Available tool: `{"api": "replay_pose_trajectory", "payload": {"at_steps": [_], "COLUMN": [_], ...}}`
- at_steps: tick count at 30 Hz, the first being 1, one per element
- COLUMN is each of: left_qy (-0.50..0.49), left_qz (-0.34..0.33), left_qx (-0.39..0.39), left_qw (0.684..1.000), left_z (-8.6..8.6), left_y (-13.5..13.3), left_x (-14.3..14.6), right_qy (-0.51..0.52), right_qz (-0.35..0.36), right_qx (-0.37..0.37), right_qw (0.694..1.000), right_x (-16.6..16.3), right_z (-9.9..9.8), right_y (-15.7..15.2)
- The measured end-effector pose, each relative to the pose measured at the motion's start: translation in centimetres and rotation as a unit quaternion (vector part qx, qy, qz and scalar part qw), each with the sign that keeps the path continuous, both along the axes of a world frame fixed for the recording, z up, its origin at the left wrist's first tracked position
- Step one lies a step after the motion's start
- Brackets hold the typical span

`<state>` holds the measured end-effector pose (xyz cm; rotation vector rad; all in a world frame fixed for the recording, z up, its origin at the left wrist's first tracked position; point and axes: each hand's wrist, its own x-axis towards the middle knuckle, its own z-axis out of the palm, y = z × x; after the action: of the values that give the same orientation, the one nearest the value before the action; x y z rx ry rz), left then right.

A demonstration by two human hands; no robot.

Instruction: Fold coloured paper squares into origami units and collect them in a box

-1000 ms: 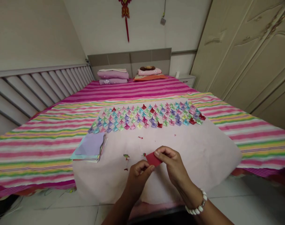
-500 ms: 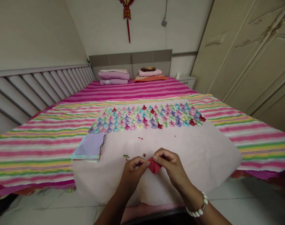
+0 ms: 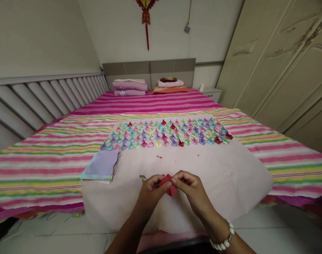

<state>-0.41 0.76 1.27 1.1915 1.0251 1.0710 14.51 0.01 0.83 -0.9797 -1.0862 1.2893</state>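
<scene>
A small piece of red folded paper (image 3: pixel 172 191) is held up between my two hands, one corner pointing down toward me. My left hand (image 3: pixel 152 190) is closed on its left side, the thumb lying across the front. On its right edge, my right hand (image 3: pixel 189 187) pinches the paper between thumb and forefinger. Beyond the hands, many small folded paper pieces (image 3: pixel 164 135) in pastel colours and red stand in rows. To the left lies a stack of square paper sheets (image 3: pixel 102 163), a purple one on top.
A pale pink sheet (image 3: pixel 224 176) lies under the work on a striped bedspread (image 3: pixel 290 148). A green printed mark (image 3: pixel 142 177) shows beside my left hand. Folded bedding (image 3: pixel 130 85) rests by the headboard. A white rail (image 3: pixel 57 93) runs along the left, a wardrobe (image 3: pixel 279 63) along the right.
The red paper has turned and shifted slightly left. My left thumb now lies further over its front, and my right fingertips have moved down a little.
</scene>
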Motion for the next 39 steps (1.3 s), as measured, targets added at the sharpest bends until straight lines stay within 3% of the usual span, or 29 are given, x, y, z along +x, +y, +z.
{"api": "replay_pose_trajectory", "payload": {"at_steps": [11,16,21,27,32,36,39], "left_qy": [-0.055,-0.033,0.001,0.019,-0.007,-0.002,0.013], "left_qz": [0.045,0.058,0.107,0.073,0.013,0.040,0.051], "left_qx": [0.018,0.024,0.085,0.162,0.092,0.056,0.076], "left_qw": [0.997,0.998,0.991,0.984,0.996,0.998,0.996], "left_z": [0.0,0.2,0.1,0.1,0.3,0.2,0.2], "left_y": [0.0,-0.2,-0.4,-0.6,-0.5,-0.4,-0.3], "left_x": [0.0,0.2,-0.2,-0.9,-1.1,-1.1,-1.1], "right_qy": [0.004,0.007,-0.003,0.002,0.015,0.024,0.028], "right_qz": [0.014,0.029,-0.003,0.010,0.027,0.044,0.049], "right_qx": [-0.036,-0.033,-0.031,-0.032,-0.044,-0.055,-0.061], "right_qw": [0.999,0.999,0.999,0.999,0.999,0.997,0.997], "right_x": [-0.7,-0.8,-0.4,-0.6,-0.8,-1.0,-1.1], "right_z": [-0.8,-1.0,-1.0,-0.5,-0.4,-0.4,-0.4], "right_y": [-0.4,-0.5,-0.7,-0.8,-0.8,-0.8,-0.8]}}
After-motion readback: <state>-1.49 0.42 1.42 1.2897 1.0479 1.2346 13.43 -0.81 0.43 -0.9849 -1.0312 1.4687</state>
